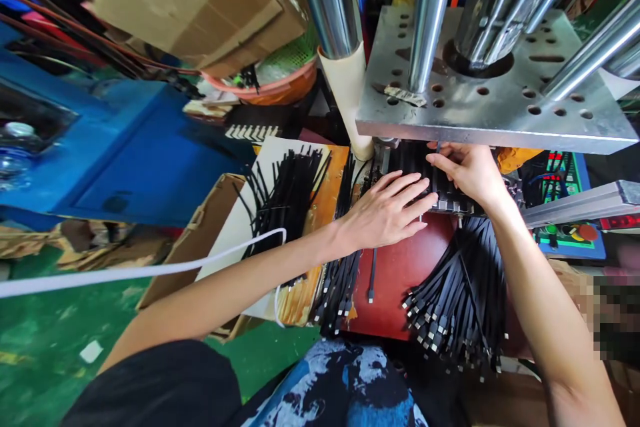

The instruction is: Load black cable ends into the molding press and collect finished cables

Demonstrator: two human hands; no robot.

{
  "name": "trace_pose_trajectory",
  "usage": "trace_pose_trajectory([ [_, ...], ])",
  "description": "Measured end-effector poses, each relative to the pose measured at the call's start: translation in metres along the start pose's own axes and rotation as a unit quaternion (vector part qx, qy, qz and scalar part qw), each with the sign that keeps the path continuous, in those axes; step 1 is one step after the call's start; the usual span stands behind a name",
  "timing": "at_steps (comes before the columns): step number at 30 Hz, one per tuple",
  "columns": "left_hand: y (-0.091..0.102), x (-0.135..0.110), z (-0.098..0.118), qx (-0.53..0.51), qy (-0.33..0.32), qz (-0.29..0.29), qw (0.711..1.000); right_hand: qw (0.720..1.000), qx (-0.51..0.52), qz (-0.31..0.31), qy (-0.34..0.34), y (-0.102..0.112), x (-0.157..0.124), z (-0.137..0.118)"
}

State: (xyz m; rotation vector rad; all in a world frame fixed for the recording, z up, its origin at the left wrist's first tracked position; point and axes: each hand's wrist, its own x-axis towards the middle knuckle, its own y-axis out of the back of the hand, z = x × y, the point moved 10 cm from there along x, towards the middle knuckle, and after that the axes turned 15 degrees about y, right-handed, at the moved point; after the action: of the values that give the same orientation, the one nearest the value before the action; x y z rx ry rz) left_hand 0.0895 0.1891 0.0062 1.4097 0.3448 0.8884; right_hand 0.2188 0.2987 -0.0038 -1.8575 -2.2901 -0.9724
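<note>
My left hand (387, 210) lies palm down with its fingers stretched out over the left front edge of a black slotted mould (413, 160), under the press. My right hand (470, 170) is at the mould's back, thumb and fingers pinched on a thin black cable (436, 177) that runs toward me across the mould. The plate above partly hides those fingertips. Below my right wrist, a thick bundle of black USB cables (463, 293) fans out with its plugs facing me. More black cables (343, 287) hang by my left forearm, and one loose cable (373, 273) lies on the red surface.
A thick steel press plate (480, 113) on shiny columns hangs low over both hands. Left stands a board with a heap of black cables (287, 187). A white cord (200, 260) crosses my left forearm. A control panel (565, 180) with buttons is at right.
</note>
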Motion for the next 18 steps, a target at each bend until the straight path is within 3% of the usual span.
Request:
trace_pose_trajectory([
  [8,-0.001,0.000,0.005,-0.002,0.049,0.000,0.999,0.991,-0.128,0.047,0.010,0.017,-0.005,-0.010],
  [11,-0.005,-0.001,0.009,0.024,0.083,-0.013,0.996,0.978,-0.194,-0.010,0.071,0.014,-0.025,-0.038],
  [14,-0.007,0.000,0.013,0.028,0.107,-0.038,0.993,0.929,-0.331,-0.118,0.114,-0.003,-0.053,-0.059],
  [18,-0.003,0.018,0.002,0.014,0.138,-0.050,0.989,0.861,-0.475,-0.172,0.057,-0.012,-0.055,-0.047],
])
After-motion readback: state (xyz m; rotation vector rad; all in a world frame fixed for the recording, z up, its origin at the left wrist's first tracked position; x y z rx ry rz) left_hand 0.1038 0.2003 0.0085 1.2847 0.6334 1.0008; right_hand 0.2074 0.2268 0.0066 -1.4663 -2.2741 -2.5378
